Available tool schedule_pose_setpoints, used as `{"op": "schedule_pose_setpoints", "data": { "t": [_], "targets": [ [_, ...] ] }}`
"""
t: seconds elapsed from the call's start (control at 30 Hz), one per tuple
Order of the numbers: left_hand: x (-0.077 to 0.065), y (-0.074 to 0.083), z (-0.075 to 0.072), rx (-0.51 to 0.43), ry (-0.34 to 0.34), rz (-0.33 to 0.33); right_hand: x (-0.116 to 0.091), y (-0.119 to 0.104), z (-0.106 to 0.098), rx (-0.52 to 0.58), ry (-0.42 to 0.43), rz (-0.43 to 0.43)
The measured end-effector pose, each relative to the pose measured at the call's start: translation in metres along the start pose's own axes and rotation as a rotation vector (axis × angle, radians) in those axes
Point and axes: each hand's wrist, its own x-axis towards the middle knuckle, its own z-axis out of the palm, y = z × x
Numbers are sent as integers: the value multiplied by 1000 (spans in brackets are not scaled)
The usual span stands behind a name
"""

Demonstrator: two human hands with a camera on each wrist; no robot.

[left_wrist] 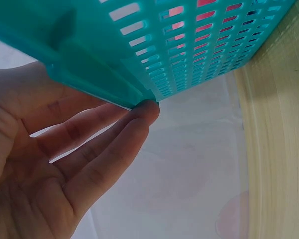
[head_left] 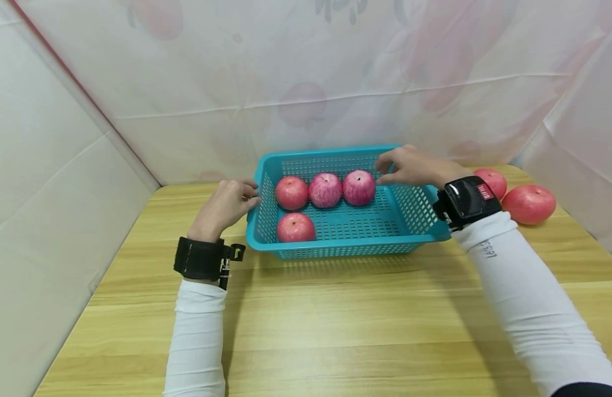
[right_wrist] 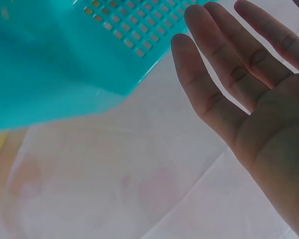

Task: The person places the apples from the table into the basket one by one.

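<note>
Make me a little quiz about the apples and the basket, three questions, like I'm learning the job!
1. Count: how many apples are inside the turquoise plastic basket?

2. True or false: the right hand is gripping an apple.

3. Pick one: on the wood-grain tabletop, where are the two other apples, from the person's side?
A) Left of the basket
B) Right of the basket
C) In front of the basket

Key:
1. Four.
2. False; its fingers hold nothing.
3. B, beside the right forearm.
</note>
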Motion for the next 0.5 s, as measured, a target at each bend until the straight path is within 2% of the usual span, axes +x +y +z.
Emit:
{"op": "schedule_pose_setpoints", "data": {
  "t": [0.5],
  "targets": [
    [0, -1, 0, 15, 1, 8, -16, 32, -8, -51, 16, 57]
  ]
}}
